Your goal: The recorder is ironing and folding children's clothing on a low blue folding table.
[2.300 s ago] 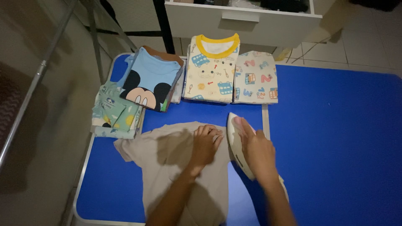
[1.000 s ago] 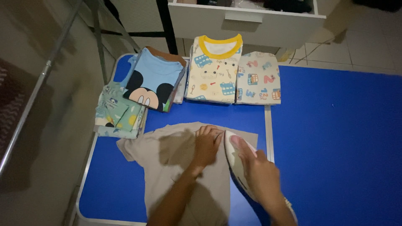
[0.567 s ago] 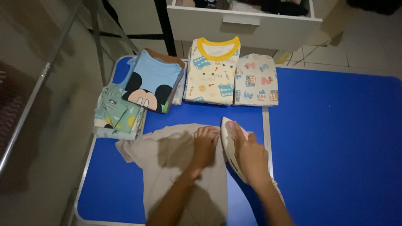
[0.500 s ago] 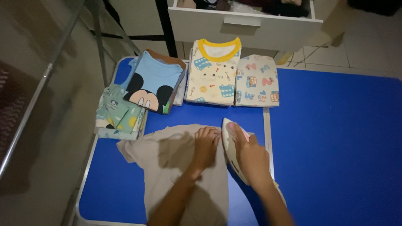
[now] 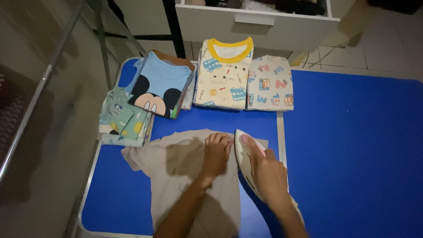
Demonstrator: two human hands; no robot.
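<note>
Left hand point(image 5: 217, 153) flat, fingers together, palm down; right hand point(image 5: 266, 169) in a closed grip, forearms converging.

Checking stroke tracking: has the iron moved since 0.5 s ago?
Yes, slightly. The iron in the right hand slid toward the person: the beige shirt's right sleeve corner shows beyond its tip now, covered before.

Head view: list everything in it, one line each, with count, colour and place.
shirt: one, beige, flat on the table's near left.
iron: one, white with pink, at the shirt's right edge.
folded clothes: several stacks, light blue, green, cream print, far left of the table.
table: blue top, pale rim.
drawer: one, white, open, behind the table.
left hand: pressing flat on the shirt.
right hand: gripping the iron.
</note>
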